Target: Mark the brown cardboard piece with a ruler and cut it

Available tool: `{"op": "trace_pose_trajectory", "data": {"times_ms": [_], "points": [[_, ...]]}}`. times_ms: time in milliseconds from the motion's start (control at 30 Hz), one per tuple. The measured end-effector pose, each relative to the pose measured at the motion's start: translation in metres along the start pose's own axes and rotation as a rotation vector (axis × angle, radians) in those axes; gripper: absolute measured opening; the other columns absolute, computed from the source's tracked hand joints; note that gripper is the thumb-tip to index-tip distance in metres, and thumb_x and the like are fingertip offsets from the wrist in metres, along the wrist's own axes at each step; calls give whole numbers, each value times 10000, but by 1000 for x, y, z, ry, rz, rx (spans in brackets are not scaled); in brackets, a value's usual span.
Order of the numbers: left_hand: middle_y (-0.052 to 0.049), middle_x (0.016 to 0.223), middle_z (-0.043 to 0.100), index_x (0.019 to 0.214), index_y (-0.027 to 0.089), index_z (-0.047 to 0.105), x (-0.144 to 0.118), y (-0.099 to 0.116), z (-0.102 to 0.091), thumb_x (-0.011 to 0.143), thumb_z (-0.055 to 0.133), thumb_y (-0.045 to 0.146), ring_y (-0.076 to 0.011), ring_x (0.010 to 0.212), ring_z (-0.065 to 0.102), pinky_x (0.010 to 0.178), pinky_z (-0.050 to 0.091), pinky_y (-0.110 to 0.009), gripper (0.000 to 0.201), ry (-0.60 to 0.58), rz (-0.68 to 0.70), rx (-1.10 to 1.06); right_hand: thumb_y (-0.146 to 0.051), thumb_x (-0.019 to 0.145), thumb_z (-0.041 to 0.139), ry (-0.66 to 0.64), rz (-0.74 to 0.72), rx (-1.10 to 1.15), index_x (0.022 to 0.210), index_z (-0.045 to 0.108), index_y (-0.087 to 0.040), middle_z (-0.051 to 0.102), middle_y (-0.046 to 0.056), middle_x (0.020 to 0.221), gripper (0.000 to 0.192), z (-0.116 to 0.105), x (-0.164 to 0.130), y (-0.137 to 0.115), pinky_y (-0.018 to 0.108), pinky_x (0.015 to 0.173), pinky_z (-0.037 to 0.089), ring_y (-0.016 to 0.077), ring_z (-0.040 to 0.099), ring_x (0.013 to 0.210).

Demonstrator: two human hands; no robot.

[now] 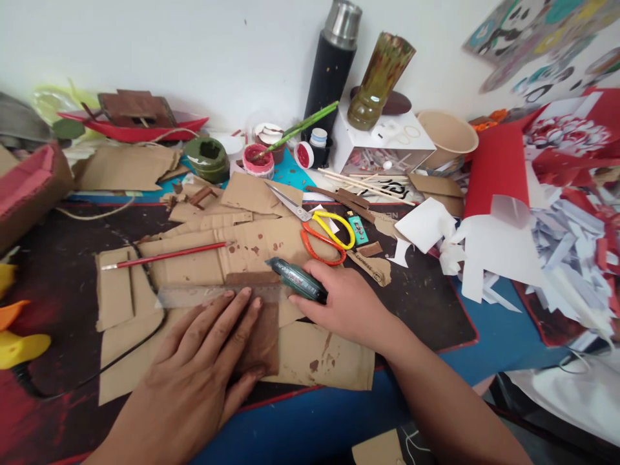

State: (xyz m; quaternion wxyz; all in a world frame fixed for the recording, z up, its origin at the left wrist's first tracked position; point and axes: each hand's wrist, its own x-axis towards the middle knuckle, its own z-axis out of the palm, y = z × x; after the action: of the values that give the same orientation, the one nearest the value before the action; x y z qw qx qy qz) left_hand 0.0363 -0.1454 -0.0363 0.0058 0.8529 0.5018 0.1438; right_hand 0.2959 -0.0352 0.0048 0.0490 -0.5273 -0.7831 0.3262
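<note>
My left hand [203,355] lies flat, fingers stretched out, pressing on a clear ruler [188,296] and a brown-painted piece of cardboard [264,336] beneath it. In my right hand [349,297] is a dark green utility knife [300,279], pointing left just above the ruler's far edge. Whether its blade touches the cardboard I cannot tell. Under everything spreads a plain cardboard sheet [329,358] with brown paint spots. A red pencil [167,256] rests on cardboard beyond the ruler. Scissors [314,229] with yellow and orange handles lie spread beyond the knife.
Along the wall stand a model boat [138,123], a green paint jar [207,160], a pink paint jar [258,165] with a brush, and a black thermos [330,77]. Paper scraps [576,258] pile up at right. A glue gun [22,349] with its cord is at left.
</note>
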Motion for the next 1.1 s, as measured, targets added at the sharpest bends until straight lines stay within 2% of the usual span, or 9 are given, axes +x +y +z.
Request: {"op": "trace_pose_trajectory", "data": {"times_ms": [167, 300, 433, 567, 733, 833, 933, 1100], "points": [[-210, 1727, 583, 1848, 158, 171, 0, 0, 2, 1151, 438, 468, -404, 1469, 628, 1292, 340, -564, 808, 4, 52, 36, -414, 979, 738, 12, -3, 40, 1024, 667, -235, 675, -8, 822, 198, 0, 0, 0, 297, 685, 312, 184, 584, 748], [-205, 1721, 591, 1849, 156, 159, 0, -2, 3, 1158, 415, 493, -405, 1463, 631, 1270, 367, -561, 810, 20, 41, 32, -426, 979, 740, 24, -5, 66, 1023, 658, -237, 637, -22, 791, 210, 0, 0, 0, 294, 666, 298, 176, 564, 725], [-218, 1705, 605, 1834, 121, 224, 1, -5, 4, 1150, 436, 470, -410, 1465, 621, 1258, 380, -561, 797, 39, 84, 57, -442, 974, 760, 34, -3, 111, 1018, 662, -235, 654, -20, 801, 234, 0, 1, 2, 290, 658, 317, 175, 578, 725], [-231, 1650, 651, 1800, 89, 322, 1, -6, 5, 1147, 447, 459, -393, 1447, 632, 1267, 359, -543, 761, 63, 111, 89, -448, 967, 775, 66, -23, 272, 985, 660, -230, 670, -15, 822, 247, 2, 3, 8, 286, 678, 408, 182, 632, 756], [-230, 1646, 657, 1712, 85, 498, 2, -7, 8, 1133, 466, 458, -389, 1443, 640, 1260, 362, -544, 690, 75, 121, 135, -479, 983, 770, -29, 60, 691, 1076, 636, -240, 646, -73, 659, 290, 6, 5, 12, 267, 552, 485, 137, 597, 507], [-202, 1645, 668, 1707, 137, 531, 1, -9, 11, 1123, 473, 495, -377, 1454, 641, 1243, 396, -527, 687, 86, 102, 132, -567, 909, 845, -118, 58, 899, 1104, 624, -234, 683, -66, 684, 444, 7, 3, 9, 248, 473, 484, 133, 618, 473], [-183, 1637, 679, 1702, 172, 551, 0, -11, 15, 1115, 499, 517, -363, 1467, 634, 1255, 400, -514, 683, 101, 97, 122, -663, 833, 901, -217, 55, 1013, 1093, 613, -228, 693, -66, 663, 583, 9, -3, 6, 241, 444, 484, 133, 617, 454], [-154, 1658, 668, 1700, 207, 557, 0, -12, 22, 1113, 516, 504, -343, 1490, 617, 1256, 410, -513, 659, 114, 83, 119, -641, 817, 933, -281, 92, 1047, 1020, 614, -217, 661, -84, 657, 568, 10, -16, 3, 217, 443, 421, 87, 541, 433]]}}
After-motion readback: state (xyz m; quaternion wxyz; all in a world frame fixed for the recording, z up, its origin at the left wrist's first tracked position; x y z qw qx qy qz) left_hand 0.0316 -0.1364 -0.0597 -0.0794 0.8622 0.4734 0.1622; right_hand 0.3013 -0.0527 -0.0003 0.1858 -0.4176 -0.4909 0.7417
